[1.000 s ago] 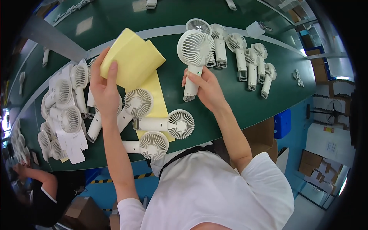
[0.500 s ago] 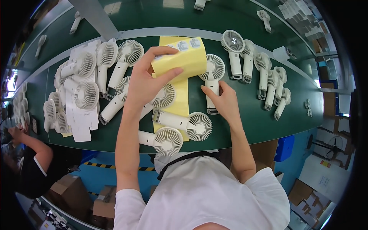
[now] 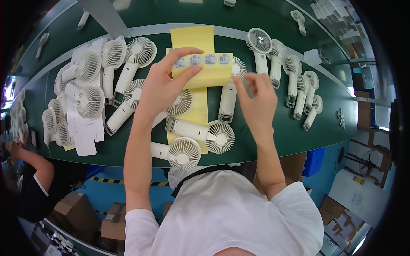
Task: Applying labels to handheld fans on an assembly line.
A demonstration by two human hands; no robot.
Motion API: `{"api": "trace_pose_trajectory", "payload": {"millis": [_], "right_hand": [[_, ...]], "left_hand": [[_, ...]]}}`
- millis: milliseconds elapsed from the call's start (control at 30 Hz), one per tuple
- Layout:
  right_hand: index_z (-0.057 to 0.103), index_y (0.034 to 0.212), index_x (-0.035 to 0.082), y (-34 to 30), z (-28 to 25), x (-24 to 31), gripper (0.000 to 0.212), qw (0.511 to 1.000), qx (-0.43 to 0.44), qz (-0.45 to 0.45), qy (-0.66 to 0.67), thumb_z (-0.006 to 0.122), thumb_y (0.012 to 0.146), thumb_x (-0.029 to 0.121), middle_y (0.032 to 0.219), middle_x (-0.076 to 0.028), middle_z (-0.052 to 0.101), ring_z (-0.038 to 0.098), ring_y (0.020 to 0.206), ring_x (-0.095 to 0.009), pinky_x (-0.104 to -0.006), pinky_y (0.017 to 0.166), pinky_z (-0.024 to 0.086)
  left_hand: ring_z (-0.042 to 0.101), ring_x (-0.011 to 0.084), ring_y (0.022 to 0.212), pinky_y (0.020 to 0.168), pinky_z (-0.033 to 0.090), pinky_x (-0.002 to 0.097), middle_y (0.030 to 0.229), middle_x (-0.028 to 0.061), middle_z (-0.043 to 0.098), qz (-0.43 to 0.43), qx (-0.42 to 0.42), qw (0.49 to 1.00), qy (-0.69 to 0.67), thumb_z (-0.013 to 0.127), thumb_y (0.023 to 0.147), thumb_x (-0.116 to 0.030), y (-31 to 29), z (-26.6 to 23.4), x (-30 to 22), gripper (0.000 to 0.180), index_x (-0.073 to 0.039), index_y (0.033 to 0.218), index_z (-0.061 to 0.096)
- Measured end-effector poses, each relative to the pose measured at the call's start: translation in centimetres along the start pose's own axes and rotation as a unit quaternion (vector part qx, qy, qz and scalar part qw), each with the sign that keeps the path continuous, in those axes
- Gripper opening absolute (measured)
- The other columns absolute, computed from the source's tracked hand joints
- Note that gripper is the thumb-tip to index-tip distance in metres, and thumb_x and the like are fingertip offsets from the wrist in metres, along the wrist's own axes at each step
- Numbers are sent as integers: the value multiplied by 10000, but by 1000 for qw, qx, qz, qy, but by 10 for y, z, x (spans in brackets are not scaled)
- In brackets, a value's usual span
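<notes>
My left hand (image 3: 164, 81) is closed on a folded yellow sticker sheet (image 3: 209, 74), thumb in front. A row of round silver-grey labels runs along the sheet's upper part. Beside the sheet's right edge is my right hand (image 3: 258, 100), raised, its thumb and slightly blurred curled fingers apart and nothing visible between them. Just left of it lies a white handheld fan (image 3: 227, 102), its head partly covered by the sheet. More white fans lie below my hands, among them one lying sideways (image 3: 220, 136) and one at the table's near edge (image 3: 184, 153).
On the left, several fans (image 3: 89, 102) rest on and around white card pieces (image 3: 87, 145). Another group of fans (image 3: 292, 66) stretches along the right. A yellow sheet (image 3: 198, 117) lies on the green table (image 3: 256, 141). At far left another person's arm (image 3: 36, 164) shows.
My right hand has let go of the fan's handle and moved up to the sheet's right edge. The sheet has tilted, so its label row now faces me.
</notes>
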State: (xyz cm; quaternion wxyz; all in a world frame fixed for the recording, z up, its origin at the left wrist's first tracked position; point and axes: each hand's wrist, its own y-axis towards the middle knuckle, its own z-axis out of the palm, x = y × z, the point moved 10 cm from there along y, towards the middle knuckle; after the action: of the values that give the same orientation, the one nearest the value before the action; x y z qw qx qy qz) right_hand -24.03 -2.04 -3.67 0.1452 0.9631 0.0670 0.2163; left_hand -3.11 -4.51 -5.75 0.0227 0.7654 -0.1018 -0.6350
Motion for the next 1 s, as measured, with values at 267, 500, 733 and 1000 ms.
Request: {"api": "trace_pose_trajectory", "payload": {"millis": [267,500,733,1000], "right_hand": [[671,1111,23,17,2,82,318,939,-49,-261,219,773,810,16,1106,-112,639,643,948,-263,-339,778,530],[698,1075,16,21,3,88,258,936,-56,-279,210,770,830,51,1029,-90,671,656,894,-263,-333,770,531],[729,1020,14,36,36,53,155,903,89,-54,416,737,867,39,978,-74,713,661,863,-174,-294,773,521],[715,1055,9,30,-3,68,181,936,-102,-265,208,722,875,21,1012,-62,682,638,934,-159,-257,811,501]], "left_hand": [[567,150,948,889,444,275,1122,84,644,58,27,997,-42,468,1063,-202,-1,9,-16,352,-39,1367,543],[531,110,805,765,444,243,1096,51,633,-8,16,998,-64,508,1049,-185,-1,1,-2,343,-61,1368,527],[389,62,581,565,348,230,895,23,615,-19,22,998,-63,531,1044,-190,-3,4,5,237,-57,1239,552],[426,95,571,544,346,275,673,35,520,10,56,997,-58,529,1037,-176,-5,15,-4,303,-64,1317,565]]}}
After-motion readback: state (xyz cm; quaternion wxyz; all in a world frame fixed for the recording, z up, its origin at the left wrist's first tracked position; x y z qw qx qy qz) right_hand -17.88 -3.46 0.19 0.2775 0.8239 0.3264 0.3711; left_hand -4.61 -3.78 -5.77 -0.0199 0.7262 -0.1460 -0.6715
